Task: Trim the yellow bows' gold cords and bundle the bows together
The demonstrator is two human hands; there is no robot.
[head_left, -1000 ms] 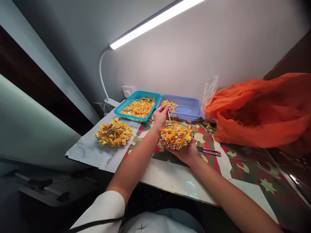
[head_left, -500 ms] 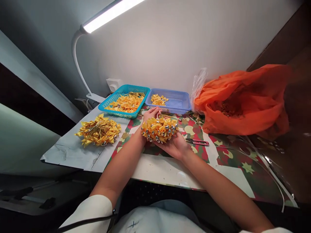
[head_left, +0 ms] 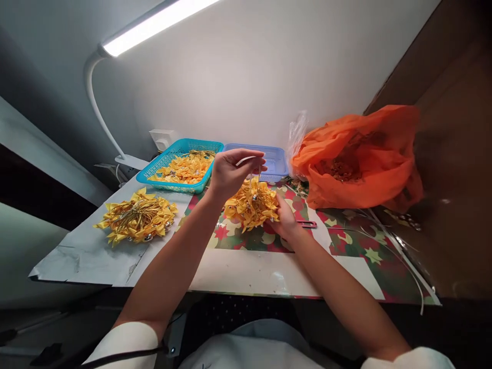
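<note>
My right hand (head_left: 287,219) is closed around the side of a bunch of yellow ribbon flowers (head_left: 251,205), with small silver bells among the petals. Above the bunch, my left hand (head_left: 234,169) pinches a thin pale strip (head_left: 260,174) that runs down into the flowers. Its wrist hides part of the bunch's left side. On the white board to the left lies a second flower bunch (head_left: 138,215), its gold wire stems turned inward and upward.
Loose yellow flowers fill a teal basket (head_left: 141,178). Beside it is a lilac basket (head_left: 279,159), partly behind my left hand. An orange bag (head_left: 369,189) stands to the right. Thread snips (head_left: 307,224) lie by my right wrist, and a lamp (head_left: 92,87) leans over.
The bunch has turned so its wire side faces up more. My left hand has risen above it, drawing the strip upward. The whole view has shifted slightly.
</note>
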